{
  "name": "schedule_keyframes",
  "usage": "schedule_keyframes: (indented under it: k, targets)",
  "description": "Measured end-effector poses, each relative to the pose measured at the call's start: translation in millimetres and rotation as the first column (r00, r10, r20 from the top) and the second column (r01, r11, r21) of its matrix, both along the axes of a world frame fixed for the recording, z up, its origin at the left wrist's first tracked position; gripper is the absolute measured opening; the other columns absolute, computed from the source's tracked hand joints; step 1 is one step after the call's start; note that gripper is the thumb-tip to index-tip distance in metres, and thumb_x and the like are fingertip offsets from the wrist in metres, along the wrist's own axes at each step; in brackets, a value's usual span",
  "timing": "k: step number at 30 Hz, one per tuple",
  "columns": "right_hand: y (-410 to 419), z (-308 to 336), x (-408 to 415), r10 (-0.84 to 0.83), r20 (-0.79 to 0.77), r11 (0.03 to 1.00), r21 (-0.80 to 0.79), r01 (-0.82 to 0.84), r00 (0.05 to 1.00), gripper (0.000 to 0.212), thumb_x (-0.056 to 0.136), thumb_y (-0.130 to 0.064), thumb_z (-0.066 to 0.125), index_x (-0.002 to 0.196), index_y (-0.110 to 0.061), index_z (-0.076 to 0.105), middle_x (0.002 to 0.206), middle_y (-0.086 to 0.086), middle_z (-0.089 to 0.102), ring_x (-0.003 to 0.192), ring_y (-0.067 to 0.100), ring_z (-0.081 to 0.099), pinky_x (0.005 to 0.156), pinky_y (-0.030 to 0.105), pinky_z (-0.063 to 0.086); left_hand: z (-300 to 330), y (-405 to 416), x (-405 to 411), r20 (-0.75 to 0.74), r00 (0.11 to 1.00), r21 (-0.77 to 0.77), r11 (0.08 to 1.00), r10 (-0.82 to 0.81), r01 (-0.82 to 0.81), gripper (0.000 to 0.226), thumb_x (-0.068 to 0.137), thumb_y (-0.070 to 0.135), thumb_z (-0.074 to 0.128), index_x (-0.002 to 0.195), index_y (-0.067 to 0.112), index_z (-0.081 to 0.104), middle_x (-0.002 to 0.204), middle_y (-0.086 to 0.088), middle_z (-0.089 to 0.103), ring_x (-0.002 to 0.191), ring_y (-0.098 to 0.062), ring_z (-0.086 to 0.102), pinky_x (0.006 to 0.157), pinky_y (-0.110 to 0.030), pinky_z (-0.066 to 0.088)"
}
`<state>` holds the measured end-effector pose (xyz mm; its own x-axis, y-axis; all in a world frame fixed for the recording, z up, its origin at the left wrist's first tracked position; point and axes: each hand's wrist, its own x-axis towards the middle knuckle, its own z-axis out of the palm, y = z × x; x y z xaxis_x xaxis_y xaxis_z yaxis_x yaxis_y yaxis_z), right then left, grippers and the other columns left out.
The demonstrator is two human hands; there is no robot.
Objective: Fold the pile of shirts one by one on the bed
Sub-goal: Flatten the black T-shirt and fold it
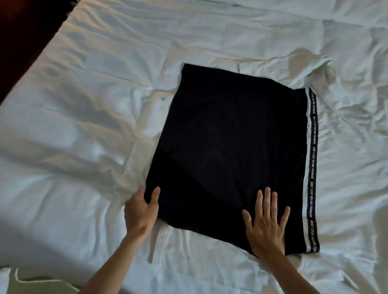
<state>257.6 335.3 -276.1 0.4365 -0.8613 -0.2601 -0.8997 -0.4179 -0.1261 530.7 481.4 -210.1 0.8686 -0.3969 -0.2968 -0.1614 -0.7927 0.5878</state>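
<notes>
Fingers on your right hand are spread wide and flat, pressing the black shirt near its 5 o'clock corner. Your left hand pinches the shirt's 7 o'clock corner, thumb on top, the other fingers tucked under the edge. That shirt lies folded into a rectangle on the white bed, printed stripe along its 3 o'clock side.

Left hand fingers curled pinching, right hand flat, splayed
</notes>
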Motion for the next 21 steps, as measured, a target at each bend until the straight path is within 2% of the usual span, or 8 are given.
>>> schedule_keyframes:
  k: [4, 9, 11, 13, 15, 16, 18, 21]
  targets:
    - [2, 1, -2, 0.015, 0.015, 1.000, 0.012, -0.015, 1.000, 0.076, 0.098, -0.061, 0.006, 0.157, -0.013, 0.010, 0.166, 0.005, 0.001, 0.153, 0.021, -0.005, 0.121, 0.057, -0.001, 18, 4, 11, 0.204, 0.979, -0.166, 0.986, 0.001, 0.034, 0.037, 0.093, 0.034, 0.066, 0.069, 0.009, 0.054, 0.056, 0.000, 0.054, 0.053, -0.018, 0.050, 0.056, -0.029, 0.032]
    - [6, 7, -11, 0.075, 0.030, 0.996, 0.036, -0.076, 0.997, 0.072, 0.099, -0.058, 0.006, 0.158, -0.014, 0.006, 0.166, 0.004, -0.003, 0.152, 0.019, -0.009, 0.121, 0.052, -0.006, -15, 38, 14, 0.174, 0.983, -0.018, 0.998, -0.051, 0.055, 0.041, 0.094, 0.030, 0.065, 0.063, 0.017, 0.043, 0.053, 0.000, 0.047, 0.056, -0.036, 0.055, 0.057, -0.035, 0.036]
    - [11, 10, -22, 0.134, 0.043, 0.989, 0.058, -0.137, 0.990, 0.073, 0.099, -0.059, 0.002, 0.158, -0.016, 0.005, 0.166, 0.003, -0.005, 0.152, 0.018, -0.010, 0.121, 0.050, -0.007, -20, 38, 7, 0.129, 0.991, 0.051, 0.998, -0.035, 0.029, 0.031, 0.095, 0.031, 0.064, 0.073, 0.011, 0.053, 0.066, -0.010, 0.059, 0.071, -0.042, 0.061, 0.063, -0.040, 0.043]
    - [18, 17, -37, 0.190, 0.085, 0.977, 0.083, -0.197, 0.978, 0.074, 0.099, -0.061, 0.000, 0.158, -0.018, 0.009, 0.166, 0.001, -0.002, 0.152, 0.016, -0.009, 0.121, 0.046, -0.008, -13, 23, -6, 0.132, 0.991, 0.181, 0.982, 0.019, -0.043, 0.021, 0.093, 0.025, 0.064, 0.098, 0.004, 0.060, 0.099, -0.023, 0.064, 0.094, -0.047, 0.059, 0.077, -0.050, 0.046]
    - [26, 32, -60, 0.216, 0.159, 0.970, 0.079, -0.230, 0.963, 0.070, 0.101, -0.058, 0.012, 0.157, -0.018, 0.022, 0.166, 0.000, 0.008, 0.153, 0.016, 0.001, 0.121, 0.046, -0.004, -6, 5, -35, 0.269, 0.962, 0.293, 0.956, -0.050, -0.032, 0.044, 0.087, 0.022, 0.066, 0.124, 0.002, 0.054, 0.129, -0.026, 0.051, 0.115, -0.048, 0.049, 0.090, -0.057, 0.041]
    - [30, 42, -74, 0.230, 0.219, 0.966, 0.066, -0.249, 0.948, 0.067, 0.101, -0.056, 0.024, 0.155, -0.016, 0.028, 0.165, 0.002, 0.013, 0.153, 0.018, 0.006, 0.121, 0.048, -0.001, 0, -5, -58, 0.367, 0.919, 0.277, 0.960, -0.146, 0.042, 0.053, 0.086, 0.024, 0.064, 0.133, 0.002, 0.050, 0.137, -0.025, 0.045, 0.122, -0.047, 0.045, 0.095, -0.058, 0.038]
    - [40, 57, -104, 0.269, 0.375, 0.954, 0.022, -0.299, 0.887, 0.070, 0.092, -0.048, 0.048, 0.152, -0.012, 0.036, 0.164, 0.007, 0.019, 0.152, 0.025, 0.013, 0.120, 0.054, 0.003, 3, -25, -117, 0.454, 0.818, 0.102, 0.933, -0.352, 0.345, 0.053, 0.089, 0.027, 0.058, 0.137, 0.003, 0.051, 0.141, -0.021, 0.046, 0.128, -0.041, 0.045, 0.101, -0.056, 0.037]
    - [48, 66, -152, 0.329, 0.417, 0.939, -0.050, -0.341, 0.847, 0.084, 0.069, -0.035, 0.065, 0.147, -0.011, 0.042, 0.160, 0.015, 0.026, 0.149, 0.035, 0.020, 0.118, 0.064, 0.007, -9, -51, -202, 0.409, 0.630, -0.108, 0.650, -0.660, 0.752, 0.040, 0.091, 0.026, 0.055, 0.125, 0.008, 0.063, 0.135, -0.013, 0.056, 0.124, -0.029, 0.053, 0.100, -0.049, 0.046]
